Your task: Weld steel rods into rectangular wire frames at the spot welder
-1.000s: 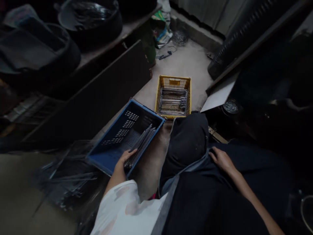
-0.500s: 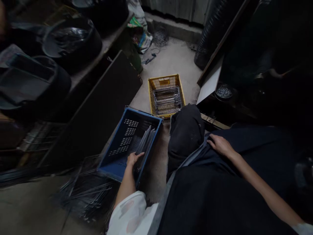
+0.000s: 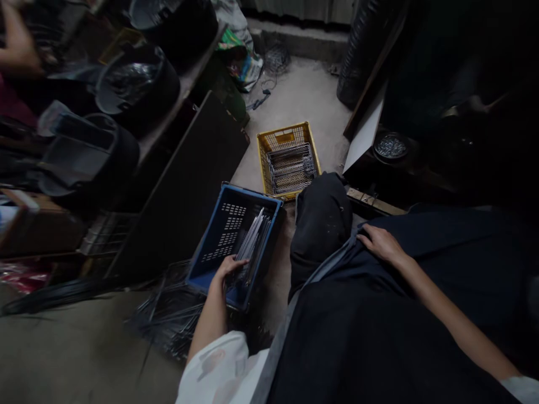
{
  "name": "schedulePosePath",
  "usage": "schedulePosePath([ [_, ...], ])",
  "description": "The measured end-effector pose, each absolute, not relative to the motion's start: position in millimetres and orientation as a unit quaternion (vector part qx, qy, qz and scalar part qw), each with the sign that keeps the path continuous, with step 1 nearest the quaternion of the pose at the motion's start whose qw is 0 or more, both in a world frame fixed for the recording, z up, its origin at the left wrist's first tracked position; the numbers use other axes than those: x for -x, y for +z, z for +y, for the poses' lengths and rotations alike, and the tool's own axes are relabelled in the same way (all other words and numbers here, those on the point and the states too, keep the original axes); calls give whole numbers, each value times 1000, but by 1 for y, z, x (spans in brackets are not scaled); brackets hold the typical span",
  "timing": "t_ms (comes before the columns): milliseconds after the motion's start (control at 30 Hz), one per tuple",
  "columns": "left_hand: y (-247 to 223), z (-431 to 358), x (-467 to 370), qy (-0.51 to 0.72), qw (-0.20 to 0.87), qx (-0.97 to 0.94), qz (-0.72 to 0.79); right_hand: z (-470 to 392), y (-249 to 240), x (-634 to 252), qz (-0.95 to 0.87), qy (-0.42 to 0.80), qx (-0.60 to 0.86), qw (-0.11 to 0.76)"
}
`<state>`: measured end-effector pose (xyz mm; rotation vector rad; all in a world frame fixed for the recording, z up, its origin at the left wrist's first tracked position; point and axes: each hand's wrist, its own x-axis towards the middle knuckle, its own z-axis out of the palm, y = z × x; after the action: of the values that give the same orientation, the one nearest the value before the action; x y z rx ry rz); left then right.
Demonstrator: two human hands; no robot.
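Inside the blue plastic crate, my left hand is closed on the near end of a bundle of thin metal wire pieces. The bundle leans lengthwise along the crate, and some pieces stay against its right wall. My fingertips are partly hidden behind the wire. On the dark cloth over my lap lies my right hand, with thumb and fingers apart at the cloth's edge. It holds nothing I can see.
Beyond the blue crate stands a yellow crate with wire frames inside. Dark wire pieces are heaped on the floor at left. A dark board leans beside black tubs. A co-worker's arm shows upper left.
My left hand has shifted the wire bundle slightly left, away from the crate's right wall. The view has turned a little, and more of the co-worker's arm shows. My right hand stays put.
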<state>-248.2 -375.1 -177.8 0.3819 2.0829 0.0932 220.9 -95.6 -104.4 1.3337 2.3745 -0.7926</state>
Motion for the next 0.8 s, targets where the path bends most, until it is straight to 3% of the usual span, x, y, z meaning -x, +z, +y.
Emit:
schedulePosePath([
  [167,-122,-356,254,147,510,-165,831,-92,-106,-218,828,-288,-456,154],
  [333,-24,-328,239,281,535,-185,775,-88,-113,-215,831,-303,-444,142],
  [533,85,-267,188,334,523,-222,752,-85,-122,-215,834,-322,-436,101],
  [800,114,-164,138,323,534,-269,733,-85,-121,-228,826,-349,-438,65],
])
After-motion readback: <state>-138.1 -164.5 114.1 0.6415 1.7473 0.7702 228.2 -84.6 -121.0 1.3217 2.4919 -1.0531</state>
